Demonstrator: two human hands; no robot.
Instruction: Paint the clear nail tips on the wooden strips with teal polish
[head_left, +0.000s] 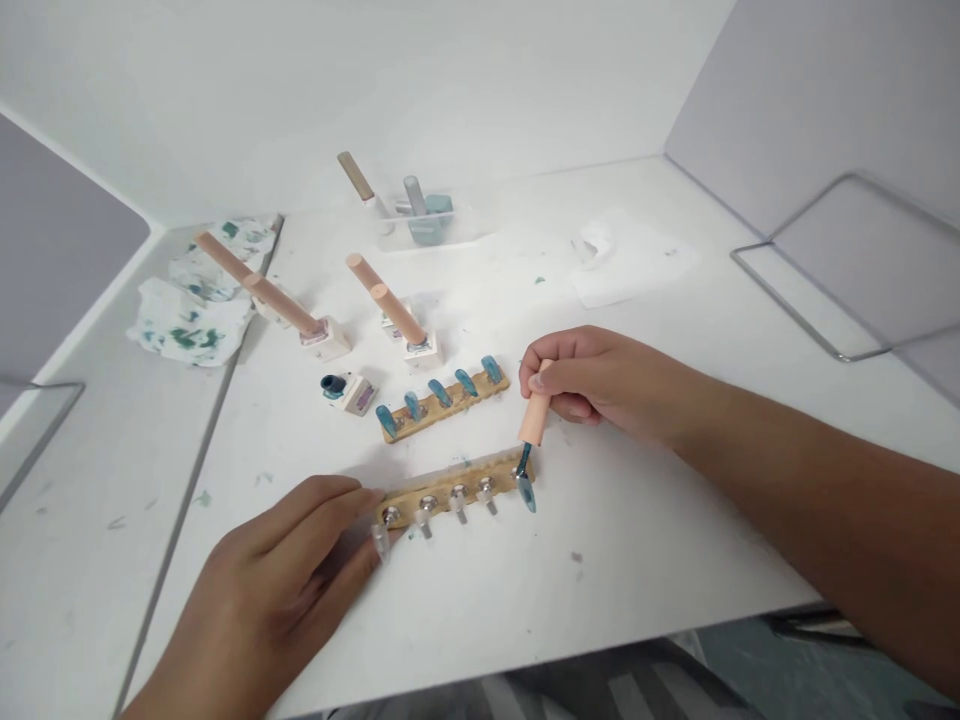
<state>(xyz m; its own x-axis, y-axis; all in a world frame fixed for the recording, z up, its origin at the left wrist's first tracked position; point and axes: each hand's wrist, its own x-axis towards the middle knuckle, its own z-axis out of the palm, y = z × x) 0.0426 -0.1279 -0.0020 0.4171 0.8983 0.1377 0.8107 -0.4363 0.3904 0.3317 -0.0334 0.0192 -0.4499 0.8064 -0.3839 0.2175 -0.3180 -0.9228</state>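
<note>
My right hand (581,378) pinches the peach handle of a nail polish brush (535,415). Its dark teal bristles touch a false nail (527,492) at the right end of the nearer nail stand (442,493). That nail has teal on it; the others on this stand look clear. My left hand (300,560) grips the stand's left end between thumb and fingers. Behind it lies a second nail stand (450,403) with several teal-painted nails. An uncapped polish bottle (351,393) with a dark, smeared neck is to its left.
Several capped polish bottles (328,338) with peach caps stand farther back. A clear tray (431,232) holds more bottles by the back wall. Stained tissues (191,325) lie at left, a white tissue (596,245) at back right. A wire frame (802,260) leans on the right wall.
</note>
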